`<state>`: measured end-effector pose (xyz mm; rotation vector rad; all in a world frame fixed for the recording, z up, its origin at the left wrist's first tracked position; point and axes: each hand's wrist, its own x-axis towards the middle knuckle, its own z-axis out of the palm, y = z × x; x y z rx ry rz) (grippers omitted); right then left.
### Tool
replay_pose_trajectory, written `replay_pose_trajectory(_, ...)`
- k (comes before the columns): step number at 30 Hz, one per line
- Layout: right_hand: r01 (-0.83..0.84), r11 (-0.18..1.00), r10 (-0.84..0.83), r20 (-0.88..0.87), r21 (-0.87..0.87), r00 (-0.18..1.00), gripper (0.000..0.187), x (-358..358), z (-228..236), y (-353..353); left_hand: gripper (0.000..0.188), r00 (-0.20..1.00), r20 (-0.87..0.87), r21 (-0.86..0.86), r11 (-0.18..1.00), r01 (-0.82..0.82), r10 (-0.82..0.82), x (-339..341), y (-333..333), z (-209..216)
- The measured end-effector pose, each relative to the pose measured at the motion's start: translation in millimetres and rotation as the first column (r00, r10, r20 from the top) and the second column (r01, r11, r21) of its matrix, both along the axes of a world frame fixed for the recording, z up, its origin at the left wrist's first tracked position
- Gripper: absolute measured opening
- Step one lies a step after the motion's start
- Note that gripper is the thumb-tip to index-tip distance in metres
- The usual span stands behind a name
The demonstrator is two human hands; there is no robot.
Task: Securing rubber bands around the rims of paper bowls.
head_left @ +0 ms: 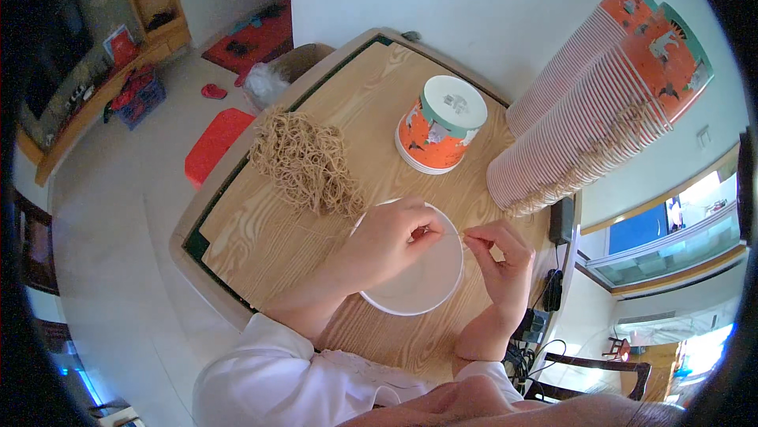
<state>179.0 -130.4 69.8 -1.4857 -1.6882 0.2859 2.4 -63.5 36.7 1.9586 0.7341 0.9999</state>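
My left hand (392, 239) and my right hand (503, 257) are raised over a round white tub (414, 289), fingertips pinched and facing each other. A thin pale strand of cord (453, 234) runs across the small gap between them; its ends are hidden in my fingers. The tub's pale inside shows below my left hand, which covers part of its rim. Beyond my left hand lies a tangled heap of tan cords (304, 160). Farther back stands an orange patterned paper tub (433, 139) with a green band and a white round top.
Two tall leaning stacks of nested paper tubs (572, 123) rise at the right, with tan cords (604, 155) draped along the nearer one. Black adapters and cables (530, 328) crowd the table's right edge. A red stool (219, 145) stands left of the wooden table (260, 257).
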Motion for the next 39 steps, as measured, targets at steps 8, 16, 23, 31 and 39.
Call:
replay_pose_trajectory(8, 0.022, 1.0, -0.022, 0.024, 0.004, 0.999, 0.013, 6.7, -2.7, -5.2, 0.01, 1.0, -0.022, -0.054, 0.999, 0.01, -0.011, 1.3, -6.0, 4.6)
replay_pose_trajectory(16, -0.132, 0.989, 0.13, 0.048, 0.065, 0.99, 0.035, -5.2, -5.0, 3.4, 0.009, 0.974, 0.213, -0.098, 0.99, 0.098, -0.075, 5.8, -7.6, 1.4)
replay_pose_trajectory(23, -0.069, 0.989, 0.06, -0.069, -0.132, 0.996, 0.021, -0.4, -16.4, 8.7, 0.006, 0.967, 0.246, -0.19, 0.976, 0.111, -0.062, 0.0, -4.2, 8.0)
replay_pose_trajectory(31, -0.104, 0.991, 0.093, -0.12, -0.089, 0.988, 0.017, -12.3, -20.6, 12.6, 0.007, 0.932, 0.353, -0.278, 0.941, 0.193, -0.087, 3.8, -3.1, 0.4)
replay_pose_trajectory(39, -0.097, 0.995, 0.1, -0.087, 0.03, 0.991, 0.016, -5.0, -11.6, 12.3, 0.009, 0.998, 0.057, -0.041, 0.999, -0.03, 0.033, 6.7, -2.9, 5.1)
